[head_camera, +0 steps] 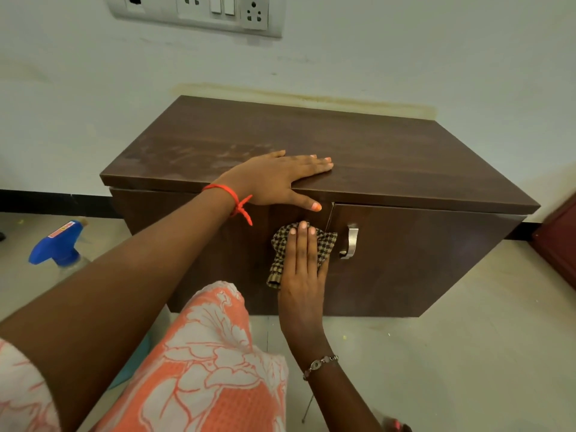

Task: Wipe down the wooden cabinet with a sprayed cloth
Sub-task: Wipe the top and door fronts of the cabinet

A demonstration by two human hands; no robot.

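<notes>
Head camera, looking down over my knee. Dark brown wooden cabinet (374, 157) stands on the pale tiled floor (452, 353), its back against the white wall.

Left hand (280, 179): flat on the cabinet top at its front edge, fingers straight and together, thumb hanging over the front lip. It holds nothing. Red thread (230, 194) is tied at that wrist.

Right hand (304, 275): palm flat against the cabinet front, fingers straight and pointing up, pressing the crumpled brown-and-cream checked cloth (278, 251) onto the wood. The cloth lies under the fingers on the left door, just beside the seam between the doors; its edges show on both sides of the hand. Beaded bracelet (319, 364) is on that wrist.

Curved silver metal handle (350, 241) sits on the right door, near the cloth but not touching it.

Clear spray bottle with a blue trigger head (57, 244) stands on the floor to the left, well apart from both hands.

Orange-and-white floral garment (202, 353) covers my knee in front of the cabinet. Grey switch-and-socket panel (199, 10) is on the wall above.
</notes>
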